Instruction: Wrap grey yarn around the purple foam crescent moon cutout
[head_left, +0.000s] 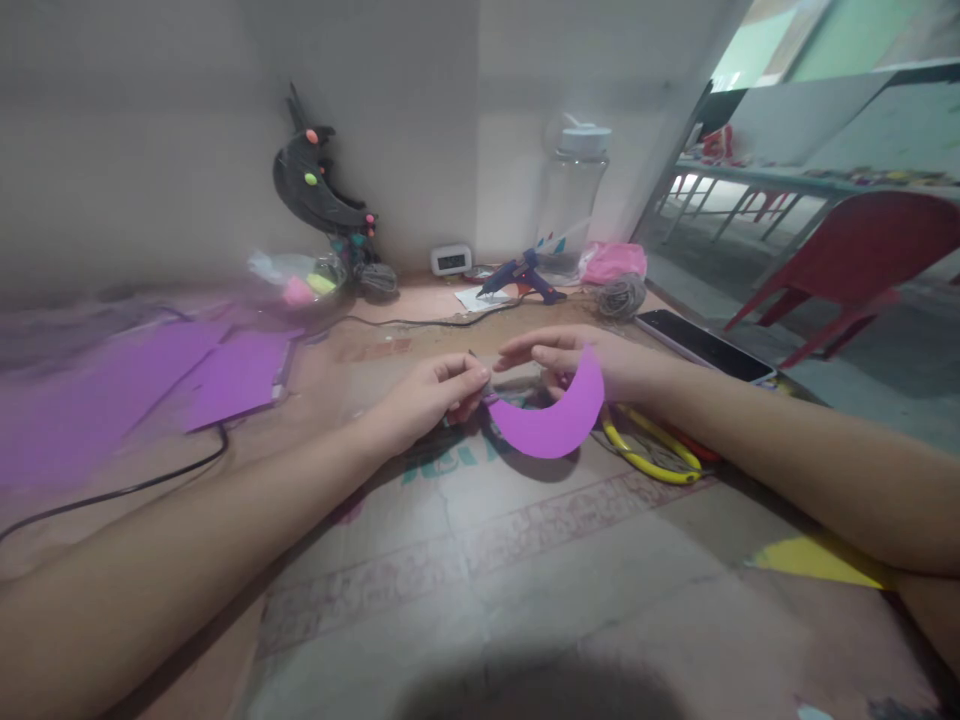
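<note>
A purple crescent cut-out (551, 430), of paper or thin foam sheet, is held up over the table in front of me. My left hand (450, 388) pinches its left tip between thumb and fingers, along with a small dark piece I cannot make out. Behind the crescent's right tip is my right hand (559, 355), its fingers stretched toward the left hand and apart from the thumb. Some of those fingers are hidden by the crescent. Below the right wrist lies a yellow loop-shaped handle (652, 455), partly covered by the forearm.
Purple sheets (232, 375) lie at left near a black cable (172, 475). Along the wall stand a dark crescent ornament (311, 185), a bowl (341, 285), a small clock (451, 261), a blue glue gun (521, 278) and a clear bottle (574, 190). A phone (705, 345) rests at right.
</note>
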